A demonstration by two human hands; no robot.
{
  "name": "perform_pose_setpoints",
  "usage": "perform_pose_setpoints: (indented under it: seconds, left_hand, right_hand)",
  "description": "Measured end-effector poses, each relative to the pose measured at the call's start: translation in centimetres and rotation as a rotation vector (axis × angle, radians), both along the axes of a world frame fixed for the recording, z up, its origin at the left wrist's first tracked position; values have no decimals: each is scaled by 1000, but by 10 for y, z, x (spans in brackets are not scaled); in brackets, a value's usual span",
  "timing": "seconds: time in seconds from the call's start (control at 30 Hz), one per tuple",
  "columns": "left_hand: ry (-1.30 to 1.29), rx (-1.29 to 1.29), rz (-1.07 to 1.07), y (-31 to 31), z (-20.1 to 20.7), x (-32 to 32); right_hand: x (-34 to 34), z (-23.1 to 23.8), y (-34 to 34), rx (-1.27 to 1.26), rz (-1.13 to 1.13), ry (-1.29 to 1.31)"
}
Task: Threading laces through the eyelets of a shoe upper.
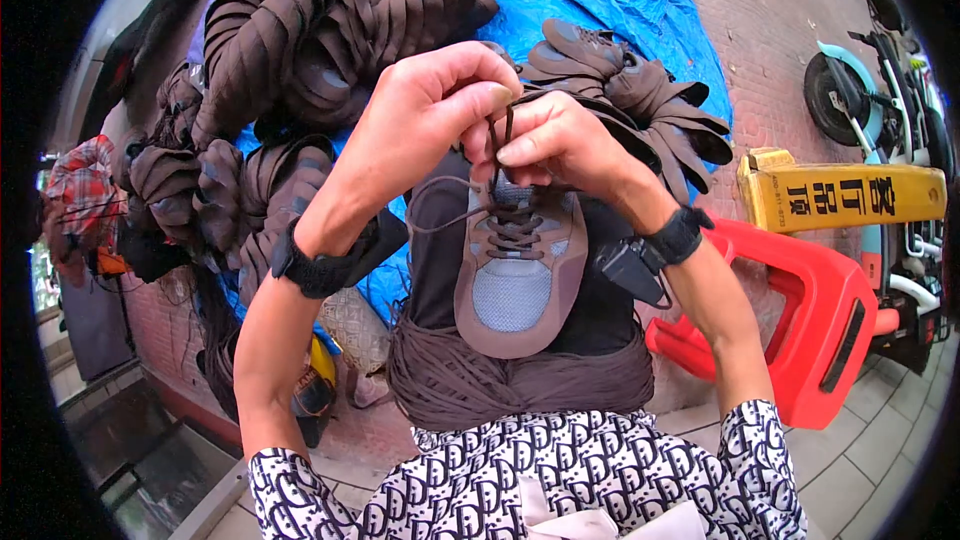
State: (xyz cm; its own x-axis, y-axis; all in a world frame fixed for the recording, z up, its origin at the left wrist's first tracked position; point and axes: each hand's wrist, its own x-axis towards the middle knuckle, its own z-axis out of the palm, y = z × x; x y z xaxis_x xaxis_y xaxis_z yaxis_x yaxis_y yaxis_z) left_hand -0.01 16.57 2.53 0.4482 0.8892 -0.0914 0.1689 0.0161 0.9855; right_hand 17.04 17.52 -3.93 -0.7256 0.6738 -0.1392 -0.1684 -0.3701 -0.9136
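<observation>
A brown shoe upper [515, 295] with a blue-grey mesh toe lies on my lap, toe toward me. Dark brown lace [517, 236] crosses its front in several rows, and a loose loop hangs out to the left. Above the upper's far end, my left hand [425, 115] pinches a strand of the shoelace [508, 127] between thumb and fingertips. My right hand [555, 140] sits close beside it, fingers closed on the same lace lower down. My fingers partly cover the top eyelets. A thick bundle of brown laces [520, 380] drapes across my lap.
Stacks of nested brown shoe uppers [265, 40] cover a blue tarp [640, 15] ahead and to the left. More uppers [630, 90] lie at the far right of the tarp. A red plastic barrier [815, 315], a yellow sign [845, 192] and a parked bike [850, 95] stand to the right.
</observation>
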Motion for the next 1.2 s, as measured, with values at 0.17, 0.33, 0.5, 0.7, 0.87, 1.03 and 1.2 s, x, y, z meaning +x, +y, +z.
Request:
perform_pose_setpoints:
  seconds: [0.17,0.33,0.5,0.7,0.87,1.03,1.2]
  left_hand:
    - [-145,-31,200,-10,-20,-9]
    - [172,238,-48,-38,-47,-2]
    - [-239,209,-55,-15,-49,0]
    - [-331,-68,-111,-8,-37,19]
    - [-1019,-363,137,-10,-56,16]
    - [-811,-316,91,-1,-62,14]
    - [183,371,53,-15,-39,29]
  right_hand:
    - [-3,11,5,180,-102,-192]
    - [4,57,18,392,-188,-107]
    - [-15,145,73,379,-166,222]
    - [3,129,129,288,-283,172]
    - [46,17,109,138,-541,-60]
    - [40,12,0,260,-382,-320]
    - [7,63,7,771,-228,-212]
